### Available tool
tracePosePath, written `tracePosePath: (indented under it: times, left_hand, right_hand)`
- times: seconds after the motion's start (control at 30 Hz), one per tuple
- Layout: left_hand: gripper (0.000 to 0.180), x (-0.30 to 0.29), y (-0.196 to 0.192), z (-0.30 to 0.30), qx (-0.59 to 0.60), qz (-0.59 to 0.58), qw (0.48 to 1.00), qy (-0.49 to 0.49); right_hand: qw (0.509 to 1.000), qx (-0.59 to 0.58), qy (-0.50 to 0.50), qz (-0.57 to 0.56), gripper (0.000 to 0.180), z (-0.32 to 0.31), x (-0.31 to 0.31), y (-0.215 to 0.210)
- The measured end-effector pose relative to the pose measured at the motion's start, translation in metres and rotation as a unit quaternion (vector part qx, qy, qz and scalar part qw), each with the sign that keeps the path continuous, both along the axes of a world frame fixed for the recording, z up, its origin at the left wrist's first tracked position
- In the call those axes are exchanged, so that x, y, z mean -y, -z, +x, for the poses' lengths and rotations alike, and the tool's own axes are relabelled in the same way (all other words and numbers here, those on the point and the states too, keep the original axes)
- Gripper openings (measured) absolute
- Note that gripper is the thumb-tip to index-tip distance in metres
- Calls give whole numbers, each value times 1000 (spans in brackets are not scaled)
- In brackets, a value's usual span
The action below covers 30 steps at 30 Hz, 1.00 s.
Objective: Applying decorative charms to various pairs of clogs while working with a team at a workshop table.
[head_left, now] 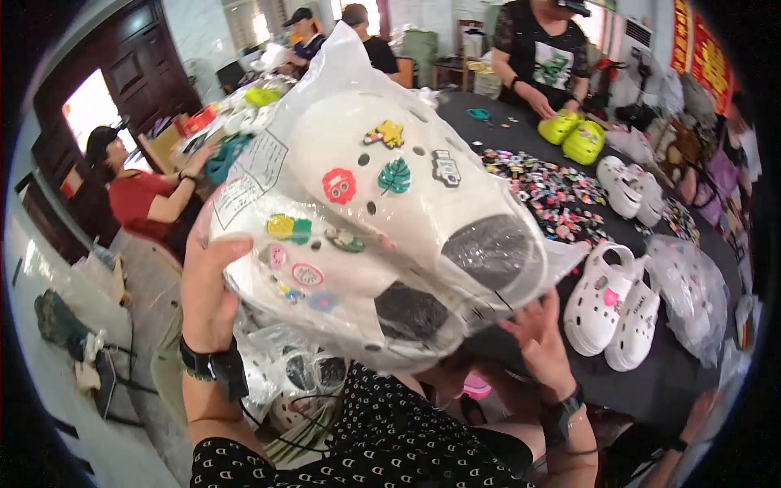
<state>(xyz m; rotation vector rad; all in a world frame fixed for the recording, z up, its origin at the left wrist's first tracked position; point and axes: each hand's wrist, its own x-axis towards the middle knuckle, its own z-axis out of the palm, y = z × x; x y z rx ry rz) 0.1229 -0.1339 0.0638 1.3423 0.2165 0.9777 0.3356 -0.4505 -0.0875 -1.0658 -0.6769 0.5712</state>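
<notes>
A pair of white clogs (325, 138) in a clear plastic bag (340, 50) is held up before me, toes toward my lower right. Colourful charms dot their tops, among them a green leaf charm (394, 175) and a red round one (339, 186). My left hand (213, 281) grips the bagged clogs at the left side, thumb over the front. At the lower right edge of the bag is my right hand (541, 342), its fingers apart and some tips behind the plastic. Whether it bears any weight I cannot tell.
On the dark table (651, 398) at right stand white clogs (602, 313), beside a bagged pair (691, 293). Loose charms (553, 191) spread beyond. Across the table a person handles yellow-green clogs (573, 138). More bagged clogs (285, 370) lie below my left hand; others work at left.
</notes>
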Motion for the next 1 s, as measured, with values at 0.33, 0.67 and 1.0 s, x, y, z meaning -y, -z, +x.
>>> tracePosePath:
  times: [0.33, 0.67, 1.0]
  left_hand:
    - [48, 46, 71, 87, -125, -147, 962, 194]
    - [70, 93, 62, 122, -12, -137, 928, 347]
    - [26, 43, 112, 102, -195, -43, 957, 213]
  right_hand:
    - [961, -269, -24, 62, 56, 13, 26, 27]
    - [945, 50, 308, -100, 36, 43, 103, -53]
    - [831, 36, 539, 132, 38, 190, 235, -105]
